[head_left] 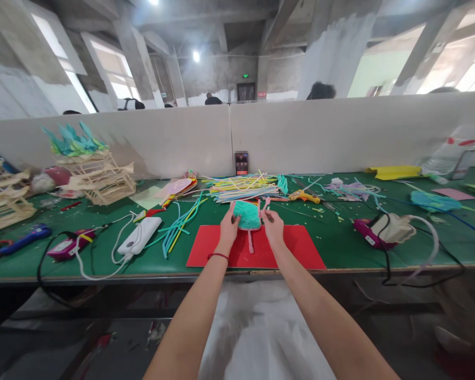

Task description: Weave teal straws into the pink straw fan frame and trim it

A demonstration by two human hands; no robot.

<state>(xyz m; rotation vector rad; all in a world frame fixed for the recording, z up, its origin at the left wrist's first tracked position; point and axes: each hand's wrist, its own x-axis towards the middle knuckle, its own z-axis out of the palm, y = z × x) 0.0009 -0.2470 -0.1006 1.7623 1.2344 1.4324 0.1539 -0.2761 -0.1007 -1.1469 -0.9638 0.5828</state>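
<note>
Over a red board [296,245] on the table, a small turquoise-green panel [247,214] of side-by-side strands with a pink edge is held up. My left hand [228,228] is closed on the panel's left side, thumb on its face. At the right edge, my right hand [273,227] pinches a thin pink strip [266,202] that sticks up beside the panel. Another pink strip [250,243] hangs from the panel's lower edge over the board. Behind lies a pile of yellow, white and blue strips [241,187].
Loose teal and yellow strips [178,227] and a white power strip [140,235] lie at left, near stick-built models [98,182]. A yellow glue gun [304,197] sits behind right. Purple devices with cords [374,235] are at both sides. A phone [241,163] leans on the partition [162,137].
</note>
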